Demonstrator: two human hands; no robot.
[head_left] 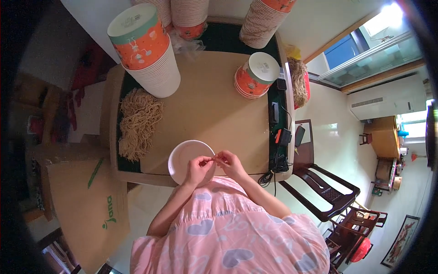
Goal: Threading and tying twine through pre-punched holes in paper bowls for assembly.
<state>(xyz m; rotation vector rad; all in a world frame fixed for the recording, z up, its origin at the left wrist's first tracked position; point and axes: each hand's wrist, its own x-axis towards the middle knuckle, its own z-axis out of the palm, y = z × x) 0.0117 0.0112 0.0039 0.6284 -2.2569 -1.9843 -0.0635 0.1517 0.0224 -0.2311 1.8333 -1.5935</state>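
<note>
My left hand and my right hand meet at the right rim of a white paper tub close to my body. The fingertips of both are pinched together, almost touching each other. What they hold is too small to make out. The tub stands at the table's front edge, its open mouth facing me. Left of it lies a bundle of tan paper cord.
A tall stack of orange and white paper tubs stands at the back left. A shorter stack is at the back right, with further stacks behind. Chargers and cables line the right edge. A chair and a large carton flank the table.
</note>
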